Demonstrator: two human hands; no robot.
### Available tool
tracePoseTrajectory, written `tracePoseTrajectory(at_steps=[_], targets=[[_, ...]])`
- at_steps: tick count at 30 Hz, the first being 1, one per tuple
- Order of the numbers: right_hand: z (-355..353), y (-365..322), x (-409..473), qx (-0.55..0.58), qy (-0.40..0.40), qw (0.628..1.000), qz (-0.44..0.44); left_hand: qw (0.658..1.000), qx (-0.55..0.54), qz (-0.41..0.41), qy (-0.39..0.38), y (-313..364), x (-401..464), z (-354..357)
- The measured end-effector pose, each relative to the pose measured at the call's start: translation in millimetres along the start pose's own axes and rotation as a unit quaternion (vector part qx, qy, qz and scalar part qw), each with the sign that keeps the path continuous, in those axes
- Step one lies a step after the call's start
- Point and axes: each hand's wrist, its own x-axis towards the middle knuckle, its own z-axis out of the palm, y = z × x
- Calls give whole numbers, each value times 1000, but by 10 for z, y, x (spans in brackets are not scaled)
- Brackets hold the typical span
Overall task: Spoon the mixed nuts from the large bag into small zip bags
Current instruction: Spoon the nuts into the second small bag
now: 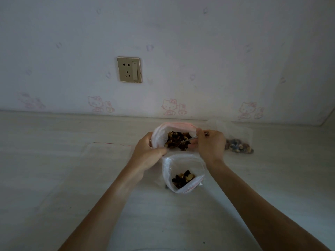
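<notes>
The large clear bag (159, 134) with a pink zip rim stands open on the table, holding dark and tan mixed nuts (176, 139). My left hand (148, 151) grips its near left rim. My right hand (210, 142) holds a metal spoon (187, 140) whose bowl is down among the nuts in the large bag. Just in front stands a small zip bag (168, 167), open, with a small heap of nuts (183, 178) at its bottom. A second small zip bag (239, 142) with nuts in it lies to the right, behind my right hand.
The pale table (72, 178) runs back to a wall with cartoon-cat wallpaper and a gold power socket (129, 70). Flat clear empty zip bags (107, 151) lie on the table left of my left hand.
</notes>
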Motion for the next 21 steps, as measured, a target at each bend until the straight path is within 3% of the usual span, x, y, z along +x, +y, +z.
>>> tracePoseTrajectory(at_steps=[4,9,12,21], targets=[[72,2,-10,33,-57,998,3,1000,-4,-1,-4,-19,16,13],[-14,19,28,116,-123,981,97,1000,-13,-3,10,-50,35,-25],[-35,15,34,100,-157,978,97,1000,-18,-3,18,-56,51,-23],[-104,33,-1,137,-159,973,94,997,-57,12,50,-111,78,-50]])
